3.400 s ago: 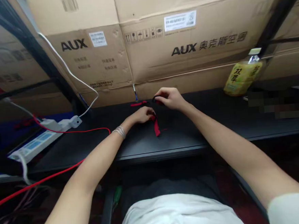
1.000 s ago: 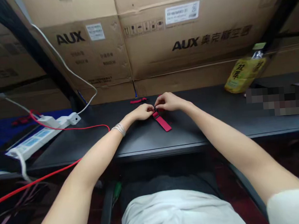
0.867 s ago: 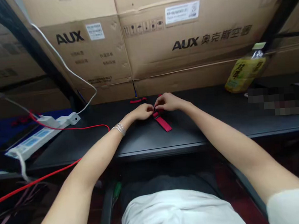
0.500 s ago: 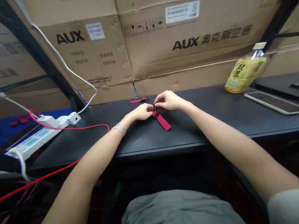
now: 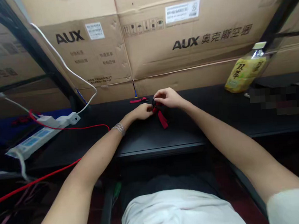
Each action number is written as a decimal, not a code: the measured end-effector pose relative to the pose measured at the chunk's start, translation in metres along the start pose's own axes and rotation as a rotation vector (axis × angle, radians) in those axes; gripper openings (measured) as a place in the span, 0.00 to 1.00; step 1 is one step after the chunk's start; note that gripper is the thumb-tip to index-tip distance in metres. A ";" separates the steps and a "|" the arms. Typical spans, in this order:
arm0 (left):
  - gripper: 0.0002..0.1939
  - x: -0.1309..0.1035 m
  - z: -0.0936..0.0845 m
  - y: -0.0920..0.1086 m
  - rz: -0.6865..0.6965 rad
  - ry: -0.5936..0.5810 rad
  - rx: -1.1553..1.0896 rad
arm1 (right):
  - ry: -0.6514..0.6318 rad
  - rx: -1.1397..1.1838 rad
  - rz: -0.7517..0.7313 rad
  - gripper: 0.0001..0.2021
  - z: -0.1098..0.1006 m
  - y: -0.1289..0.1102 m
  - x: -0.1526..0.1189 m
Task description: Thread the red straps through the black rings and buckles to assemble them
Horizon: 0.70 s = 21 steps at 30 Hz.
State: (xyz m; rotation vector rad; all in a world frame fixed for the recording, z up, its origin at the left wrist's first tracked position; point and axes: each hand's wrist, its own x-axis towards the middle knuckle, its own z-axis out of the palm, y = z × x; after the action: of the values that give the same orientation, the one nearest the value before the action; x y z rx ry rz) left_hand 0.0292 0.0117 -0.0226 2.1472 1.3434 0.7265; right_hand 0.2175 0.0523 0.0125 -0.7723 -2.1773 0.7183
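Cardboard boxes (image 5: 156, 62) stood beyond the black bench (image 5: 138, 138). Over its middle, the left hand (image 5: 143, 111) and right hand (image 5: 170, 97) held a red strap (image 5: 162, 120) in narrowed fingers, its loose end pointing near.

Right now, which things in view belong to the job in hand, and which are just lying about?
Job in hand: red strap, black fitting, left hand, right hand.

Lying about: yellow bottle, white power strip, second red strap (unheld, perhaps related).

Over there I see a creased white top (image 5: 179, 210), 1 short sleeve (image 5: 291, 206) in sight, and 1 silvery bracelet (image 5: 119, 128) of thin strands circling the left wrist (image 5: 127, 122).
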 end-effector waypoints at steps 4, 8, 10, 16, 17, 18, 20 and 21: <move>0.11 0.001 -0.001 -0.002 0.036 -0.048 0.056 | -0.004 0.165 0.046 0.06 0.002 0.000 0.002; 0.12 0.001 -0.001 -0.003 0.032 -0.046 0.045 | 0.003 0.174 0.050 0.05 0.002 0.002 0.002; 0.13 0.000 0.000 -0.002 0.027 -0.038 0.052 | 0.003 0.141 0.046 0.05 0.003 0.004 0.003; 0.07 -0.001 -0.001 0.005 -0.043 -0.054 -0.058 | 0.031 0.059 0.087 0.08 0.003 0.010 0.003; 0.05 -0.001 -0.001 0.006 -0.068 -0.053 -0.119 | 0.032 0.061 0.103 0.08 0.003 0.011 0.003; 0.04 -0.001 -0.001 0.007 -0.097 -0.050 -0.188 | 0.032 0.060 0.114 0.08 0.003 0.011 0.003; 0.04 0.000 -0.002 0.010 -0.154 -0.032 -0.349 | 0.042 0.053 0.112 0.07 0.003 0.012 0.003; 0.04 0.000 -0.002 0.011 -0.177 -0.026 -0.438 | 0.050 0.053 0.107 0.07 0.004 0.013 0.003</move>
State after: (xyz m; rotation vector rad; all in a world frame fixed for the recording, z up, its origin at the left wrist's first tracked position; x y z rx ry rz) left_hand 0.0351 0.0081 -0.0145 1.6672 1.2094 0.8294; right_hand 0.2168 0.0618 0.0031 -0.8747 -2.0767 0.7988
